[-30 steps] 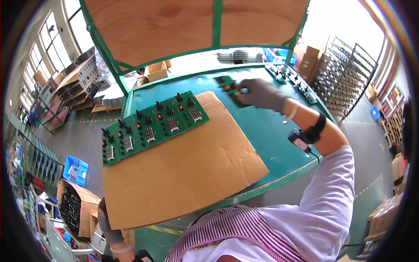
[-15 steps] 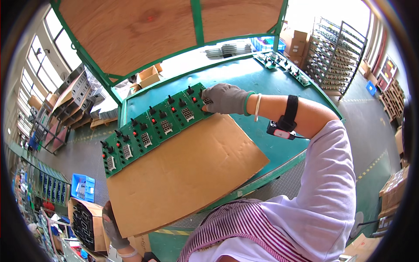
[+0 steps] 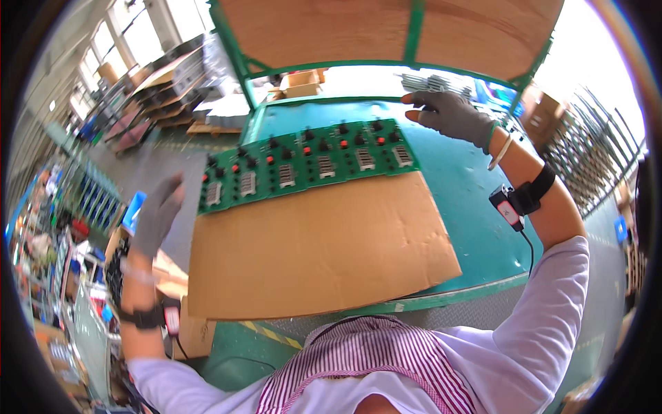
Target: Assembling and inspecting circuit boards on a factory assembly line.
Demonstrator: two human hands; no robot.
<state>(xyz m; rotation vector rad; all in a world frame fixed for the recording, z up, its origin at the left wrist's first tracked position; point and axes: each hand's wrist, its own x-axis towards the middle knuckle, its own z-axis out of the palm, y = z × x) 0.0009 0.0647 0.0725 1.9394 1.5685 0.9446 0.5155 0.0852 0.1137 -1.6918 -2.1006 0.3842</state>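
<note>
Two gloved hands frame the work; left hand [image 3: 157,214] raised off the left end of the bench, fingers loosely spread, holding nothing, near but apparently not touching the left end of the green circuit board [image 3: 307,164]; motion blur makes contact hard to judge; black wrist strap with small device on that forearm; board is long, lies flat along the far edge of a brown cardboard sheet [image 3: 321,245], rows of black and red parts and grey sockets facing up, likely set on the cardboard as padding so its underside stays off the hard bench; cardboard overhangs the near-left bench edge; right hand [image 3: 452,114] reaches past the board's right end toward the back of the bench, fingers half-curled; whether it grips anything there cannot be told; it hovers near a grey ribbed stack [image 3: 431,83] at the rear; same sort of strap and cable on right forearm; surface is a teal-green bench top [image 3: 469,207] under a green frame with a wooden shelf [image 3: 386,31] overhead; room looks like a workshop floor, shelving and crates left, wire racks [image 3: 593,159] right, bright windows.
</note>
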